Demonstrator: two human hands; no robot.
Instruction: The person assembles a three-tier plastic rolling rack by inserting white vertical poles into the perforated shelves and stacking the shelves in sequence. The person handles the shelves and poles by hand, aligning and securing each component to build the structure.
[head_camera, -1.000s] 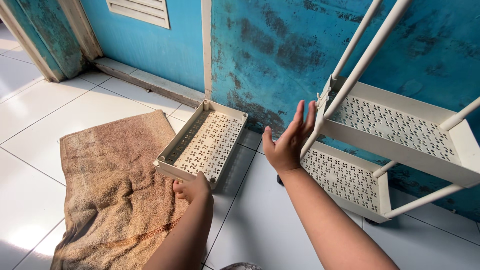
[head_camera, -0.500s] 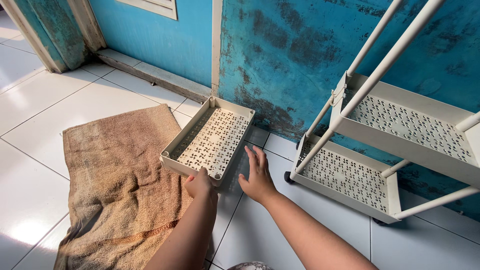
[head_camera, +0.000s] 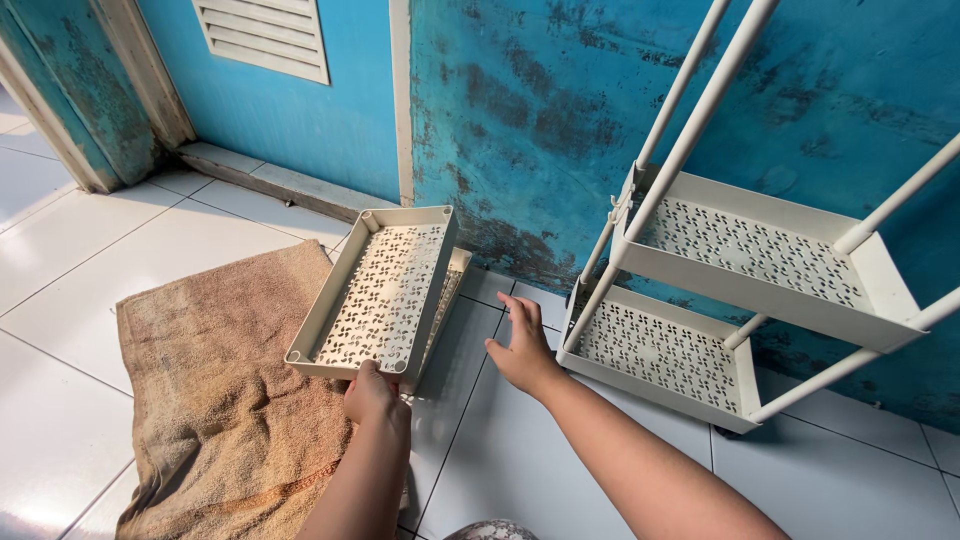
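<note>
Cream perforated tray is pinched at its near edge by the left hand; the right hand hovers flat, fingers spread, beside the shelf rack.

- Your left hand grips the cream perforated tray at the middle of its near short edge, centre frame.
- The tray is rectangular with raised walls and a pinwheel cut-out floor. It's tilted, far end up toward the wall, open side facing you.
- A second tray of the same kind peeks out under its right edge, mostly hidden.
- Your right hand hovers flat just right of the tray, fingers spread and holding nothing.
</note>
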